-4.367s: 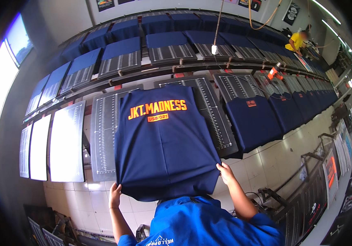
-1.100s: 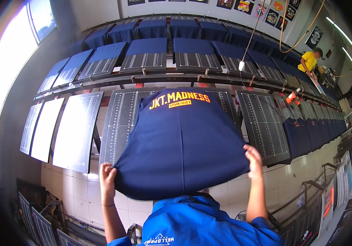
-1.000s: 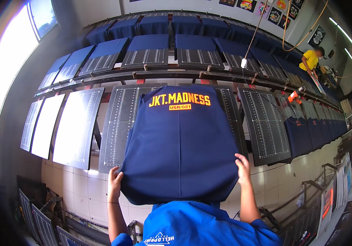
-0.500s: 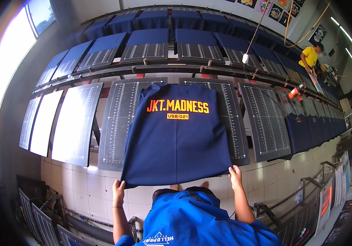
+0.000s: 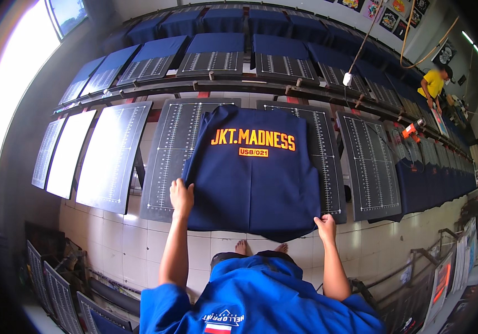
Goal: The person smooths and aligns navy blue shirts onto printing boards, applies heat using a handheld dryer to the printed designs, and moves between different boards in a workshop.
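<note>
A dark navy shirt (image 5: pixel 250 195) with orange-yellow lettering lies spread over two dark boards with white ruled scales, the left board (image 5: pixel 164 161) and the right board (image 5: pixel 331 167). Its lower edge hangs past the boards' near ends. At the shirt's left side, partway up, my left hand (image 5: pixel 181 200) is closed on the edge, its fingertips partly hidden. My right hand (image 5: pixel 326 228) pinches the lower right corner, thumb and fingers together on the cloth.
More ruled boards stand in a row on both sides, one pale board (image 5: pixel 105 158) reflecting window light. Behind runs a dark rail (image 5: pixel 239 86), with navy cloths on boards beyond. An orange heat gun (image 5: pixel 411 129) sits to the right. A person in yellow (image 5: pixel 433 86) works farther back.
My left hand has moved from the shirt's lower left corner up along its left side. My right hand still holds the lower right corner, and the near hem has slackened and moved away from me.
</note>
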A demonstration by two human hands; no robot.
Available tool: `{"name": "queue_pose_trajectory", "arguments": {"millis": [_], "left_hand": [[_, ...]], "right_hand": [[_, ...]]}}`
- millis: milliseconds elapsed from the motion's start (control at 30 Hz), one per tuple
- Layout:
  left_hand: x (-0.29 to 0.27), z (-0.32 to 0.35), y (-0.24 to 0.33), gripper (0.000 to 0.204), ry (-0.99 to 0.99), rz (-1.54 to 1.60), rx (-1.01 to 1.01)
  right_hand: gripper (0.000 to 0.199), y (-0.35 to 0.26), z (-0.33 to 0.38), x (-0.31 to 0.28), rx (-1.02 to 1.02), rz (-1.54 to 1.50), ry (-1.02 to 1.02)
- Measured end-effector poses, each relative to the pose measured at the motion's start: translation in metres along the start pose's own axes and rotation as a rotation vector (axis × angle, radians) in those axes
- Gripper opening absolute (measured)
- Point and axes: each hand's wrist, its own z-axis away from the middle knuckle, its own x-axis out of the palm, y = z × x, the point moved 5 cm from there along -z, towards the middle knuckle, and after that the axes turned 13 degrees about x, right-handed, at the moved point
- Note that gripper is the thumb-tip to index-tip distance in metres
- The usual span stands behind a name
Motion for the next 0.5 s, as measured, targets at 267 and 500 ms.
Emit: {"name": "queue_pose_trajectory", "arguments": {"millis": [267, 500], "left_hand": [[0.05, -0.046, -0.056, 0.025, -0.18, 0.27, -0.021], [-0.03, 0.07, -0.107, 0.051, 0.408, -0.001, -0.236]], "right_hand": [[0.026, 0.001, -0.008, -0.013, 0.057, 0.145, 0.032], [0.064, 0.085, 0.002, -0.007, 0.566, -0.325, -0.101]]}}
